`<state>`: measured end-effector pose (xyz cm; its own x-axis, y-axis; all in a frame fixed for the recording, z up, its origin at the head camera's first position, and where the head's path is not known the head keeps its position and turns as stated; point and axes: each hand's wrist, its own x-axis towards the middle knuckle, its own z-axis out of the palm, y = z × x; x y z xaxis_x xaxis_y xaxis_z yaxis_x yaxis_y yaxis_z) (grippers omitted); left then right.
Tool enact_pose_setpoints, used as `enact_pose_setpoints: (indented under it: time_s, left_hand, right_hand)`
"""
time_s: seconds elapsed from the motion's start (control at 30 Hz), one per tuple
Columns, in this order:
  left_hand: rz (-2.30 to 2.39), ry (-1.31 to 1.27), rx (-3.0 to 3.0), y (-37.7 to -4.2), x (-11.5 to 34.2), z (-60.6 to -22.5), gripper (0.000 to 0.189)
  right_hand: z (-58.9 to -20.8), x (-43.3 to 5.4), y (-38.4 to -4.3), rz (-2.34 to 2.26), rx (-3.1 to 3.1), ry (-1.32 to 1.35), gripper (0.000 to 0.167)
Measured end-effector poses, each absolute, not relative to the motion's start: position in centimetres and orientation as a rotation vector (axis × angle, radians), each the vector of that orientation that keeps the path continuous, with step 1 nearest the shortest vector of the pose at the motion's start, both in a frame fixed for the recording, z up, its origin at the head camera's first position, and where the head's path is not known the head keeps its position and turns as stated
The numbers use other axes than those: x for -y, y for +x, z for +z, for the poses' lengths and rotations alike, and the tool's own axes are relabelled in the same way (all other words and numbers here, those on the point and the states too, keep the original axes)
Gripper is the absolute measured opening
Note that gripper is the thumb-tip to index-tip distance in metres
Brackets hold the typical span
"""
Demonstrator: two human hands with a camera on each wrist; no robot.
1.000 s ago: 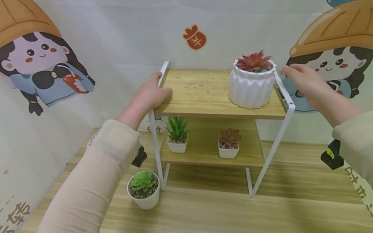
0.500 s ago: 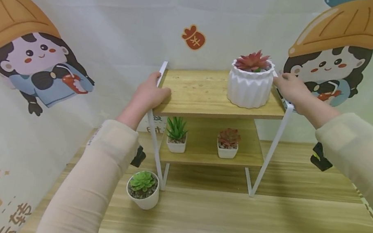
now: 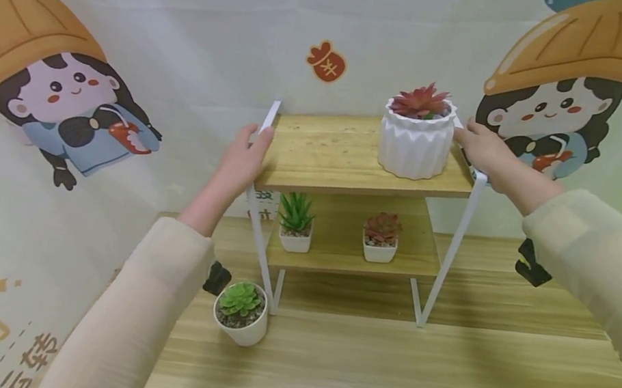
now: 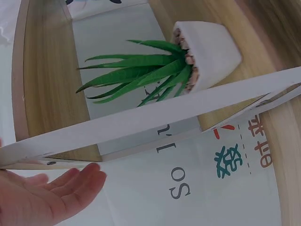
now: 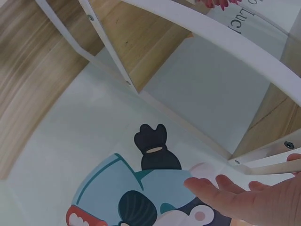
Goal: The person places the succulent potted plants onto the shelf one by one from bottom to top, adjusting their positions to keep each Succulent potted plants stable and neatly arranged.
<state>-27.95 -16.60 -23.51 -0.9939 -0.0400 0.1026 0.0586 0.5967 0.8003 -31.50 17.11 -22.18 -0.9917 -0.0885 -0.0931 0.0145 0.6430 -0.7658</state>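
A small two-tier shelf rack point(image 3: 319, 147) with wooden boards and white metal sides stands in front of me. My left hand point(image 3: 239, 157) is at its left side, fingers extended and thumb raised; in the left wrist view those fingertips point(image 4: 96, 176) lie just outside the side rail. My right hand point(image 3: 483, 151) holds the right side rail, thumb inward and fingers outside. Close to that thumb, a white fluted pot point(image 3: 413, 146) with a red succulent sits on the top board. Below are a spiky green plant point(image 3: 296, 214) and a red succulent point(image 3: 383, 227), both in small white pots.
A round white pot point(image 3: 241, 317) with a green succulent stands on the wood-patterned surface point(image 3: 377, 386), at the rack's front left leg. Behind hangs a pale cloth point(image 3: 216, 59) printed with cartoon figures and lettering.
My right hand has moved left and down onto the rack's right side. My left hand has loosened, its thumb lifting off the top board. The rack and plants look unmoved.
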Motion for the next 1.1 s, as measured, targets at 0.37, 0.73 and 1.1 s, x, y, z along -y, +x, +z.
enact_pose_setpoints:
  time_s: [0.37, 0.73, 1.1]
  left_hand:
    - [-1.389, -0.043, 2.615, -20.9, 20.4, -33.9, 0.079]
    - [-1.49, 0.225, 2.616, -16.0, 22.6, -46.7, 0.095]
    - [-1.564, 0.253, 2.5, -15.7, 22.0, -50.3, 0.088]
  right_hand:
    - [-22.0, -17.1, -31.2, -1.225, -2.756, 0.007, 0.065]
    - [-21.9, -17.0, -31.2, -1.148, -2.764, 0.045, 0.068]
    - [-21.9, -17.2, -31.5, -1.104, -2.878, -0.132, 0.059]
